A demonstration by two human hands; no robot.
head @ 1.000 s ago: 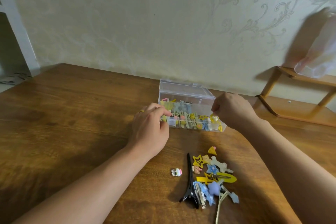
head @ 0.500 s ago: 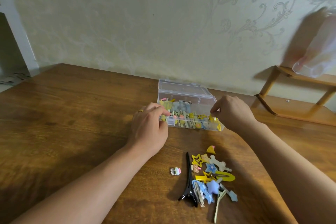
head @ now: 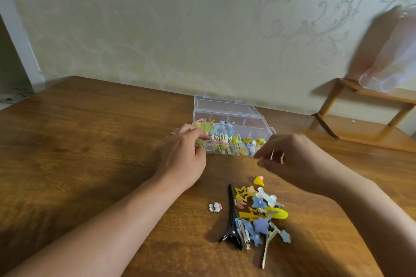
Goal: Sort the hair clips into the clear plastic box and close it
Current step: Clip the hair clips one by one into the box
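The clear box (head: 234,128) sits open toward the back of the wooden surface (head: 90,141), lid flipped back toward the wall, and the front row is already stuffed with clips. Left hand (head: 183,155) is at the box's front left corner, fingers curled with the tips pinching the edge there. Right hand (head: 290,159) hovers just off the front right corner, fingers loosely spread, a bit blurry but holding nothing. The loose pile of clips (head: 258,211) lies nearer the person, below the right hand, with a long black clip (head: 231,218) on its left side and one little white clip (head: 215,207) lying apart from it
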